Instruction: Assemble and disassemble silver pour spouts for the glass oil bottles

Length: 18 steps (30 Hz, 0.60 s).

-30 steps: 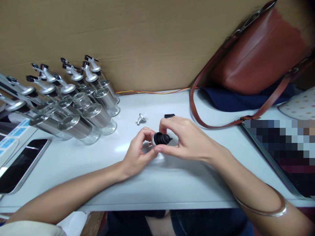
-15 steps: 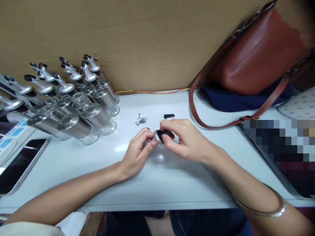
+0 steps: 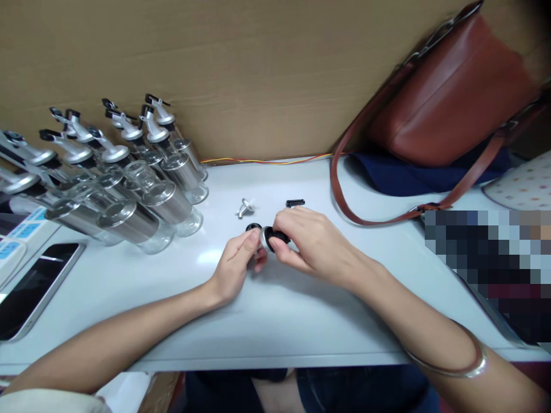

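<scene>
Beside bottles [image 3: 129, 189], brown bag [image 3: 451, 97], both hands [image 3: 235, 267] [image 3: 314, 244] gripping black-and-silver cap [image 3: 270, 237], phone [image 3: 30, 292] left

- The stopper [image 3: 271, 237] pinched between both hands looks like matt black rubber or plastic with a brushed metal ring, though it is small and partly hidden.
- The bottles [image 3: 129, 189] show clear glass, satin steel sleeves and shiny metal spouts.
- The surface [image 3: 279, 310] is smooth, pale and slightly glossy.
- The bag [image 3: 451, 97] is smooth brown leather.
- The backing wall [image 3: 258, 69] is matt cardboard.
- The phone [image 3: 30, 287] has a glossy black screen.
</scene>
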{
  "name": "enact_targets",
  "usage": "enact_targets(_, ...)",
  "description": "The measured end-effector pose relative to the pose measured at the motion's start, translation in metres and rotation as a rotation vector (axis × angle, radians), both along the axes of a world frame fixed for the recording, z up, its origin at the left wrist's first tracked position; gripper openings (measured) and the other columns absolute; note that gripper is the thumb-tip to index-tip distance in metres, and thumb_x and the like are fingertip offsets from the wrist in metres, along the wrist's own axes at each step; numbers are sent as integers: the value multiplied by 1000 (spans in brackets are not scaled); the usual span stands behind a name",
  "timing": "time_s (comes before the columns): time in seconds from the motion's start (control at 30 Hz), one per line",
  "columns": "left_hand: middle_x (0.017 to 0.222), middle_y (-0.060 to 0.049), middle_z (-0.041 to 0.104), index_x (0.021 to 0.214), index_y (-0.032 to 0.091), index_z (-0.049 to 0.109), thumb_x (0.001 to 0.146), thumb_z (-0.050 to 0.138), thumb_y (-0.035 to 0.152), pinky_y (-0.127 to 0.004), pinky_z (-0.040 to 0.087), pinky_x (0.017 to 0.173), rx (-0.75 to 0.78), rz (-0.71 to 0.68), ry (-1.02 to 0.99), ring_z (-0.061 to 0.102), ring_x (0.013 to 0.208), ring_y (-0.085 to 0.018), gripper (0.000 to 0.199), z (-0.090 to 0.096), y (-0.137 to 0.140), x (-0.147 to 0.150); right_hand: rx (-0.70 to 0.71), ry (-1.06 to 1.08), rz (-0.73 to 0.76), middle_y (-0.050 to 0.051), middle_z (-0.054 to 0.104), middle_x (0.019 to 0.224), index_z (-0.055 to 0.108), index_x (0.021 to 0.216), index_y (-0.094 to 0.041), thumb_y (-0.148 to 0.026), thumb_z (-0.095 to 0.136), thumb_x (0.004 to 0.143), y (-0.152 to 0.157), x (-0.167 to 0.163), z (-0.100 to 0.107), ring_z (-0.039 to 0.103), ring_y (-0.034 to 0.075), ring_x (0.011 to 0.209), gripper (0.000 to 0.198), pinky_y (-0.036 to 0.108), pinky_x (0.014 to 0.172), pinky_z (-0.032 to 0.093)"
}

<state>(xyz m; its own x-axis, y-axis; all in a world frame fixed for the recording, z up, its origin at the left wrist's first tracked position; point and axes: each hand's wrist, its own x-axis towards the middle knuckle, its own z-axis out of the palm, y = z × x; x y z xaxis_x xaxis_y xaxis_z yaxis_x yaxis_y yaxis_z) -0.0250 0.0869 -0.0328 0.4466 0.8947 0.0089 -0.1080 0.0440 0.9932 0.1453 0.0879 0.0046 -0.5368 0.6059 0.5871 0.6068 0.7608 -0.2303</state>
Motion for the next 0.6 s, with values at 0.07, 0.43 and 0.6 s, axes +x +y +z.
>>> enact_targets(0.07, 59, 5, 37, 63, 17, 44, 82, 55, 61, -23, 31, 49, -76, -26, -36, 39, 48, -7, 49, 2, 1, 0, 87, -27, -5, -2, 45, 58, 43, 70, -20, -18, 38, 90, 1, 0, 0, 35, 14, 54, 21, 26, 55, 32)
enact_targets(0.43, 39, 11, 17, 50, 20, 26, 94, 26, 41, -20, 35, 44, -933, -558, -190, 23, 24, -3, 49, 20, 5, -2, 385, -61, 37, 1, 47, 55, 46, 61, -21, -20, 34, 94, -4, -3, 0, 36, 16, 55, 35, 29, 55, 30)
enact_targets(0.6, 36, 10, 17, 48, 20, 23, 92, 30, 40, -18, 32, 42, -900, -423, -183, 21, 26, -3, 49, 23, 2, 3, 379, -85, 60, 3, 52, 62, 49, 64, -21, -26, 32, 98, -5, -3, 2, 39, 17, 60, 38, 28, 58, 31)
